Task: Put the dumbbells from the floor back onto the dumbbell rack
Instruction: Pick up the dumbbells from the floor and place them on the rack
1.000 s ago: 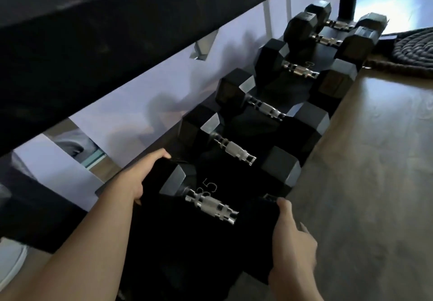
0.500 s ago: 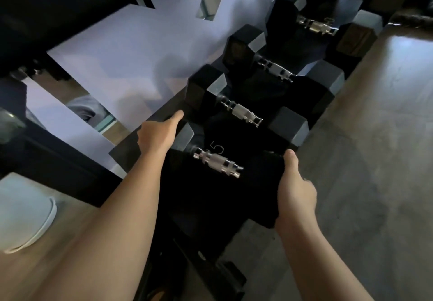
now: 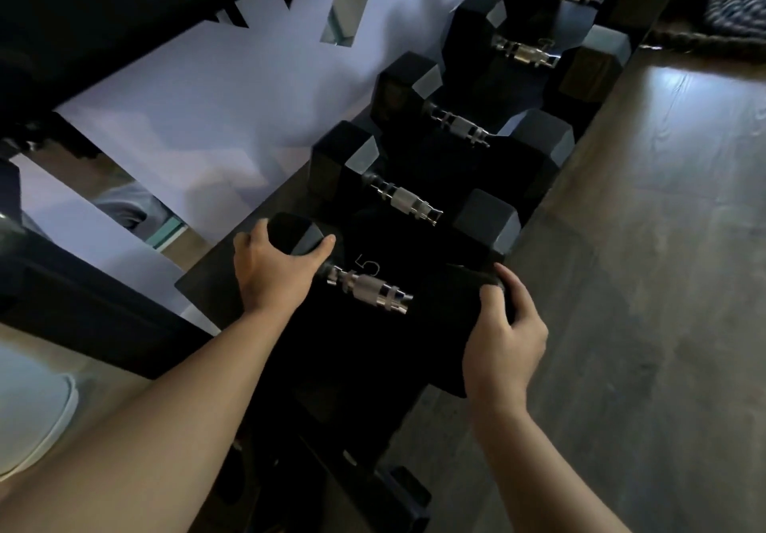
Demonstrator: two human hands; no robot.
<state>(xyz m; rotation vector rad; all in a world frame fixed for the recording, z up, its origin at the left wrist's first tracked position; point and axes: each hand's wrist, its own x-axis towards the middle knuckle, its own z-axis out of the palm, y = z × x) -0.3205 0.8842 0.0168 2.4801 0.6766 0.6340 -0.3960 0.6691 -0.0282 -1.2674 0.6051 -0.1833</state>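
left hand [image 3: 273,275] grasps far head, right hand [image 3: 503,337] grasps near head | dumbbell [image 3: 369,290] on rack [image 3: 199,284], nearest slot | risk: fingers pinched against neighbouring dumbbell [image 3: 400,196] on release

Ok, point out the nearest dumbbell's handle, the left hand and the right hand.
dumbbell handle [image 3: 370,288], head view, middle of the chrome grip.
left hand [image 3: 273,265], head view, back of hand.
right hand [image 3: 503,339], head view, back of hand.
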